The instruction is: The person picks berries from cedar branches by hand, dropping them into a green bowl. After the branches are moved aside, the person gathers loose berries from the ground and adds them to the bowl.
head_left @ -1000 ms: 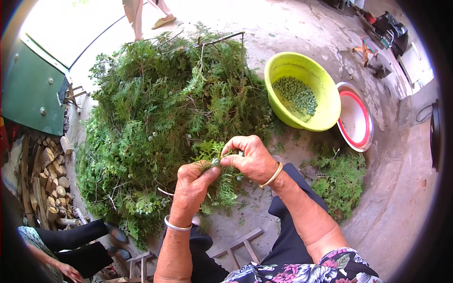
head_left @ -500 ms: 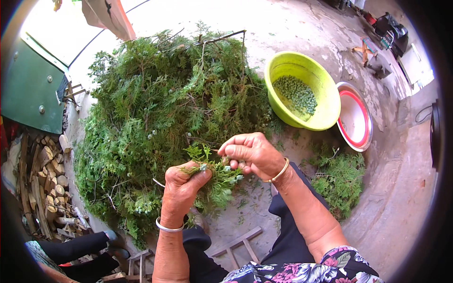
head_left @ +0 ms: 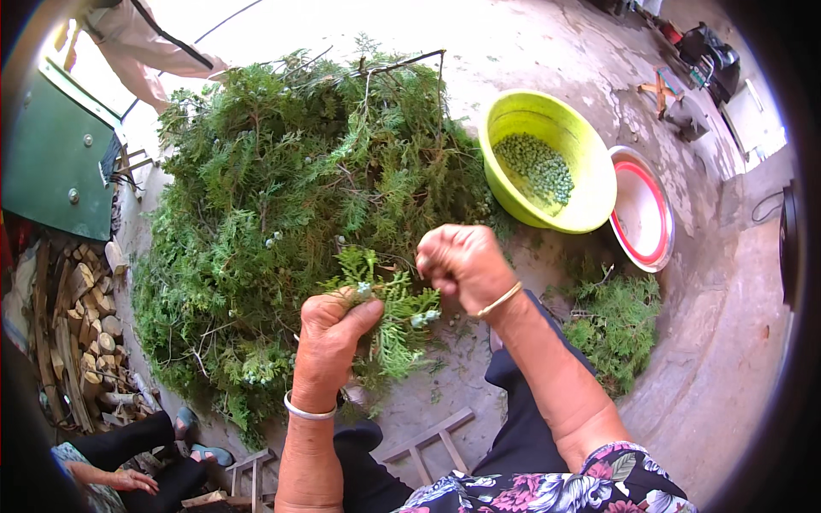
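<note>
Closed around the stems of a green cypress sprig [head_left: 398, 329], my left hand [head_left: 335, 333] keeps it low in front of the big pile of cut branches [head_left: 282, 179]. Pale blue-green cones [head_left: 423, 319] show on the sprig's right side, and another sits by my left thumb. My right hand [head_left: 470, 267] is up to the right of the sprig, apart from it, with fingers curled in. Blur and the curled fingers hide what it may hold. Beyond my right hand, a yellow-green basin [head_left: 590, 175] contains many small green cones [head_left: 537, 169].
A white basin with a red band [head_left: 664, 218] stands beside the yellow-green one. A smaller branch heap [head_left: 620, 333] lies at right. Firewood [head_left: 101, 342] is stacked at left. One person's leg [head_left: 141, 60] is at upper left; another person's hand [head_left: 135, 480] shows at lower left.
My right hand has drawn away from the sprig to the right, fingers more curled. The upper-left leg has shifted left. The lower-left person's hand has come into view.
</note>
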`<move>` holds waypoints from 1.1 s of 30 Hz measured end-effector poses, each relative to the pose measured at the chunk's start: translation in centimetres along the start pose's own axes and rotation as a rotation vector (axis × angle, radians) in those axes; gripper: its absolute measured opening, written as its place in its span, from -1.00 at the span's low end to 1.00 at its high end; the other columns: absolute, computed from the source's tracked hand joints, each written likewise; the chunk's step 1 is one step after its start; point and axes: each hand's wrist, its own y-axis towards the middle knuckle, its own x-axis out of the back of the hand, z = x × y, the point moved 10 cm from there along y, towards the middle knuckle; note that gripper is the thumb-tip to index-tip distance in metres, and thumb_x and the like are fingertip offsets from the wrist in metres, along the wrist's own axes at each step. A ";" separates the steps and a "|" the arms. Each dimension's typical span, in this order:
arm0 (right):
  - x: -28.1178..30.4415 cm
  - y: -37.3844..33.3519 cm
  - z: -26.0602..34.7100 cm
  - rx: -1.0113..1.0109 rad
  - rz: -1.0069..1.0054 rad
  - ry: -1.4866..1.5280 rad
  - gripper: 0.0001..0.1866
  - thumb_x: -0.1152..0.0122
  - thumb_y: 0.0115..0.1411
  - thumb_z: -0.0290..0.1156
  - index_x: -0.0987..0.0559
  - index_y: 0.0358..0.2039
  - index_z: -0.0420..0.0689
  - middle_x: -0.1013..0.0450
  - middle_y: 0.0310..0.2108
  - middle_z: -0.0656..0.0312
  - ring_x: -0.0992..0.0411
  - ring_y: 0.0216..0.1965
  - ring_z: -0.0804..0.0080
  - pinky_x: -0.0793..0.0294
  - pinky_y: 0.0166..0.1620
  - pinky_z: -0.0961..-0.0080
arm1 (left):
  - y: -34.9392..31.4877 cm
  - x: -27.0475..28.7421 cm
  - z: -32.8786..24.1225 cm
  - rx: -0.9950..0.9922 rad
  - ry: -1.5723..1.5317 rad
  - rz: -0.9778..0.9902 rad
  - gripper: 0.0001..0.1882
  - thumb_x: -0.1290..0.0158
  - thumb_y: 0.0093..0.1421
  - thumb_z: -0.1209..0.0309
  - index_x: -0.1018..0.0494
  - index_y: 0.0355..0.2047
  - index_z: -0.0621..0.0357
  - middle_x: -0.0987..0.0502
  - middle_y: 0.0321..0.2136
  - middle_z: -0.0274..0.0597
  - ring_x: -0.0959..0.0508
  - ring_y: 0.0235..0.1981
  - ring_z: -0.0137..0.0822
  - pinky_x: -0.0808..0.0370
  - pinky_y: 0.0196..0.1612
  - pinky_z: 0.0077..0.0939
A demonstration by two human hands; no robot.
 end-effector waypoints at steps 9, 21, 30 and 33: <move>-0.8 -0.7 -0.7 -0.095 0.046 0.151 -0.84 -0.20 0.16 -0.38 -0.52 -0.38 -0.23 -0.49 -0.49 0.18 -0.42 -0.57 0.59 -0.38 -0.61 0.73 | 0.6 1.6 2.4 0.123 -0.430 -0.159 -0.93 -0.05 0.16 0.52 -0.47 -0.46 0.25 -0.44 -0.59 -0.40 -0.39 -0.67 -0.59 -0.37 -0.68 -0.67; -1.8 -0.5 -1.2 0.059 -0.009 -0.164 -0.80 -0.32 0.02 -0.51 -0.49 -0.38 -0.31 -0.47 -0.57 0.22 -0.44 -0.60 0.62 -0.40 -0.64 0.74 | 0.3 1.1 1.8 0.109 -0.074 -0.187 -0.90 -0.08 0.13 0.38 -0.49 -0.48 0.10 -0.38 -0.64 -0.55 -0.32 -0.67 -0.69 -0.22 -0.73 -0.75; -0.7 -0.7 -0.1 -0.008 -0.007 -0.074 -0.88 -0.22 0.08 -0.57 -0.53 -0.37 -0.35 -0.48 -0.55 0.23 -0.41 -0.61 0.64 -0.38 -0.62 0.76 | 0.2 0.1 1.7 0.163 -0.317 -0.138 -0.94 -0.09 0.12 0.51 -0.47 -0.46 0.24 -0.42 -0.60 -0.42 -0.36 -0.66 -0.61 -0.36 -0.69 -0.68; 2.0 -0.1 1.3 -0.005 -0.032 0.216 -0.88 -0.17 0.10 -0.57 -0.50 -0.32 -0.30 -0.46 -0.51 0.19 -0.42 -0.55 0.60 -0.34 -0.60 0.77 | 0.2 1.5 1.7 0.118 -0.300 -0.148 -0.93 -0.08 0.13 0.52 -0.47 -0.46 0.28 -0.43 -0.60 -0.37 -0.41 -0.64 -0.55 -0.41 -0.67 -0.66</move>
